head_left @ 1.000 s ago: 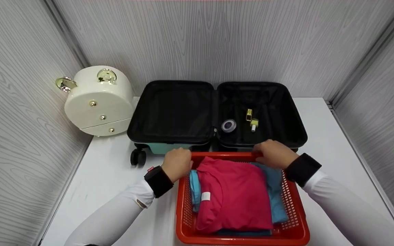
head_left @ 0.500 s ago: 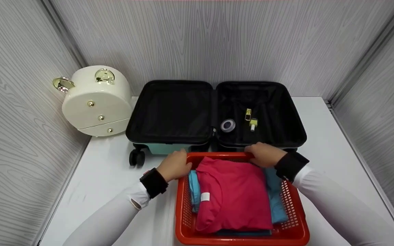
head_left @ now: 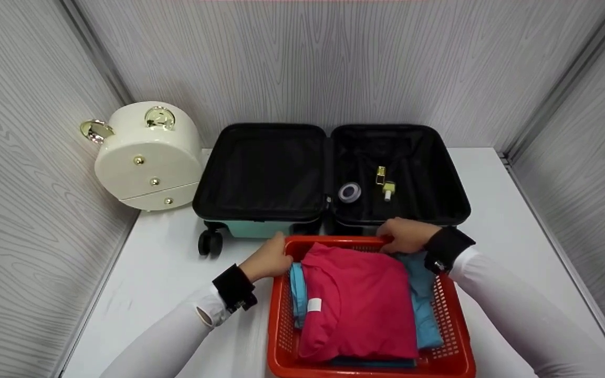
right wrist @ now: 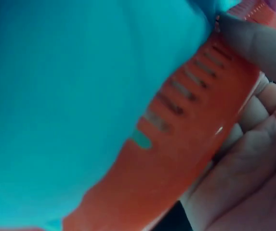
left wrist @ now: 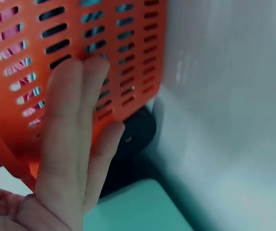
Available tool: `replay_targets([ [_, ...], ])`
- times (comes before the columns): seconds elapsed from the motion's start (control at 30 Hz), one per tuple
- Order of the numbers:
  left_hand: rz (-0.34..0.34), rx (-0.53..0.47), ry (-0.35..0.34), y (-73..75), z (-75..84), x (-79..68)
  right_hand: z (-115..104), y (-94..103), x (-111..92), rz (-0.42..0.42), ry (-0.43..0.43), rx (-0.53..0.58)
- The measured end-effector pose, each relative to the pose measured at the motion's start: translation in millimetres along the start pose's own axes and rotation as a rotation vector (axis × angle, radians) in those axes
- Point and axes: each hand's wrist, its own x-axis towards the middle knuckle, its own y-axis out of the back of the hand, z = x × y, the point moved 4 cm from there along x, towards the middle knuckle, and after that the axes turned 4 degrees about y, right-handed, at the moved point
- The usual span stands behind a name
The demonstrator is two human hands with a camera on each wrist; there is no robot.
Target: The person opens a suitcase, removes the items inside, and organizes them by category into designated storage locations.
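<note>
A red plastic basket with slotted walls stands in front of the suitcase. Inside lies a folded pink T-shirt with a white label, on top of blue clothes. My left hand grips the basket's far left corner; in the left wrist view its fingers lie along the outer wall. My right hand holds the far rim toward the right. The right wrist view has the thumb inside the wall and the other fingers outside, beside blue cloth.
Behind the basket lies an open suitcase with a mint shell and black lining. Its right half holds a round lidded item and two small gold-coloured bottles. A cream round case with gold knobs stands left, near the wall.
My right hand has slid left along the far rim. My left hand has shifted slightly left and toward me at the corner. The basket has barely moved.
</note>
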Motion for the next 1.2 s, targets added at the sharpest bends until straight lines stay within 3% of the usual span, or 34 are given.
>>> replay_targets([
  [0.13, 0.016, -0.038, 0.003, -1.7, 0.6, 1.2, 3.4, -4.2, -4.3, -0.055, -0.043, 0.051],
  [0.4, 0.004, -0.056, -0.004, -4.2, 3.2, 0.8, 5.4, -11.5, -16.5, -0.069, -0.026, 0.098],
  [0.93, 0.033, -0.176, -0.08, 9.4, 14.8, 4.4, 9.8, 5.9, -49.3, 0.056, -0.006, 0.224],
  [1.2, 0.061, -0.313, -0.127, 29.7, 22.4, 7.1, 12.7, 26.7, -72.3, 0.132, 0.02, 0.266],
])
